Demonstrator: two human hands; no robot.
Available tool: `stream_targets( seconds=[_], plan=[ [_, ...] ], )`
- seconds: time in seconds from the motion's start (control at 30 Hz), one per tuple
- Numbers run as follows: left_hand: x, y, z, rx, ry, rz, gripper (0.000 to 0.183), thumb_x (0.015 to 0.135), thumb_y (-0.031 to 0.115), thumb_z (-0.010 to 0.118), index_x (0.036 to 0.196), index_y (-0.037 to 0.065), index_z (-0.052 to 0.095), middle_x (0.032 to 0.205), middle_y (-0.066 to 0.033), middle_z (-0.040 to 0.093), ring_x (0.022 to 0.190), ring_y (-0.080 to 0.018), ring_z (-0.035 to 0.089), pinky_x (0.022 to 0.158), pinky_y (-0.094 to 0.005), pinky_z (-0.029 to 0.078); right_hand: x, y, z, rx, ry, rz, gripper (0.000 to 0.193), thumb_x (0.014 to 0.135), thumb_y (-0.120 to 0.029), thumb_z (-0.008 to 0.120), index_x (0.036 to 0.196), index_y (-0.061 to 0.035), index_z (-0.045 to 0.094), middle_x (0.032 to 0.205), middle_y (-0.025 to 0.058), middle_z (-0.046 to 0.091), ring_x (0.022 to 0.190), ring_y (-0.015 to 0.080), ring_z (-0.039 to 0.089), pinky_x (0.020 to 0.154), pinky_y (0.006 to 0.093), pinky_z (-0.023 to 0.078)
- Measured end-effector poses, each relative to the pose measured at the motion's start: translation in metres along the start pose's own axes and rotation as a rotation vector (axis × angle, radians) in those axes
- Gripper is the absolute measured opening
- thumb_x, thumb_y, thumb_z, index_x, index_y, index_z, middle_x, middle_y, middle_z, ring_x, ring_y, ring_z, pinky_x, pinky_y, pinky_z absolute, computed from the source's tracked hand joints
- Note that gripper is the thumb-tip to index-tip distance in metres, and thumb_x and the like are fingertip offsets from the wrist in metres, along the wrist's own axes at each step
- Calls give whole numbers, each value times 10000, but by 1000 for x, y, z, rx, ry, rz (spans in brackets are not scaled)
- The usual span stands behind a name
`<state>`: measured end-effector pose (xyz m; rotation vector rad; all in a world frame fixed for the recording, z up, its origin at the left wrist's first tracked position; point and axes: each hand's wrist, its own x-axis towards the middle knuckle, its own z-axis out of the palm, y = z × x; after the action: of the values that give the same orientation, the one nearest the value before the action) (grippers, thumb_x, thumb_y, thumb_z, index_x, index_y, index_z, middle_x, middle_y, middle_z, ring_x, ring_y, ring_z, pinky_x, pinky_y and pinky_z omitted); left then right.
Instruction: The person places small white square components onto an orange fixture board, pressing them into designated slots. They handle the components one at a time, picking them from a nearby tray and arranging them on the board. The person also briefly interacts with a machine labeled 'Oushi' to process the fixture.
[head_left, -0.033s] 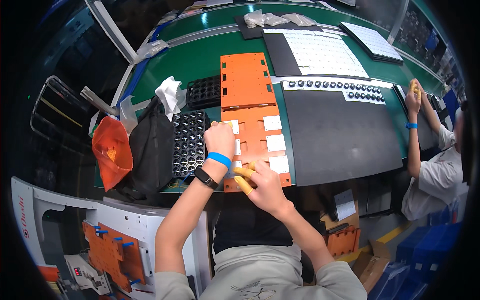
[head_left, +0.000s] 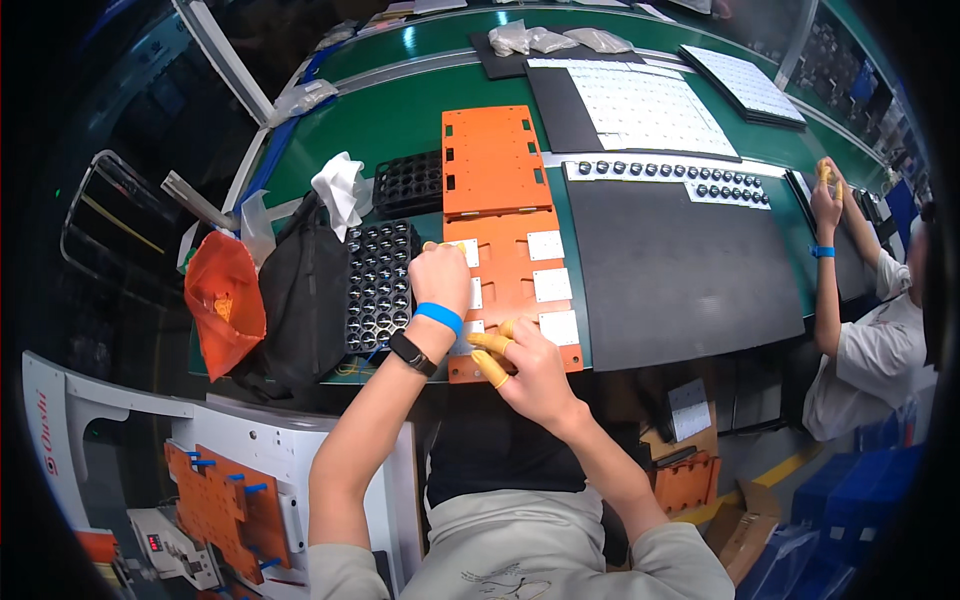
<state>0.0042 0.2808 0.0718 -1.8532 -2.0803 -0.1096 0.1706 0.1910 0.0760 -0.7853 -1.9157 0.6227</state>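
Busy at the white square plates (head_left: 550, 286), ranged in two columns on the lower panel (head_left: 508, 290) of the orange fixture (head_left: 495, 165), with the left hand (head_left: 440, 277) bent over the upper left plate and the right hand (head_left: 537, 378) half-curled, yellow finger cots (head_left: 489, 369) close to the lowest left one. Cannot tell about a grasp in either, with fingertips partly hidden. Could nudge a plate askew through uneven finger pressure, or jostle the black tray (head_left: 412, 236) of round parts (head_left: 383, 291) beside the left wrist (head_left: 428, 335) by swinging too far outward.
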Motion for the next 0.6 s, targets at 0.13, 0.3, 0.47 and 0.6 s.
stream_targets(
  seconds=[0.13,0.3,0.47,0.6],
  plan=[
    [4,-6,-1,-81,-4,-3,155,852,136,629,751,107,742,789,-115,720,738,-238,735,622,-337,583,8,-11,-12,78,11,103,198,831,-74,753,1020,-19,742,849,107,591,762,269,573,677,367,496],
    [6,-10,-29,-257,-50,-152,108,830,151,695,823,46,720,827,-161,718,799,-330,731,694,-403,596,10,-21,-28,10,46,78,195,851,-63,743,1036,-2,739,830,100,571,744,243,559,602,332,494],
    [-5,-17,-44,-381,24,-219,171,847,145,690,908,-14,680,920,-210,694,831,-360,716,720,-428,593,-3,-14,-31,-8,50,63,194,853,-37,739,1041,10,734,847,103,585,748,241,572,590,335,499],
    [-34,-2,-56,-502,45,-64,354,856,236,724,993,-79,637,1093,-262,616,1098,-406,587,863,-470,534,0,-17,-39,-32,82,69,197,842,-25,740,1037,-2,735,864,106,602,772,254,579,625,348,495]
  ],
)
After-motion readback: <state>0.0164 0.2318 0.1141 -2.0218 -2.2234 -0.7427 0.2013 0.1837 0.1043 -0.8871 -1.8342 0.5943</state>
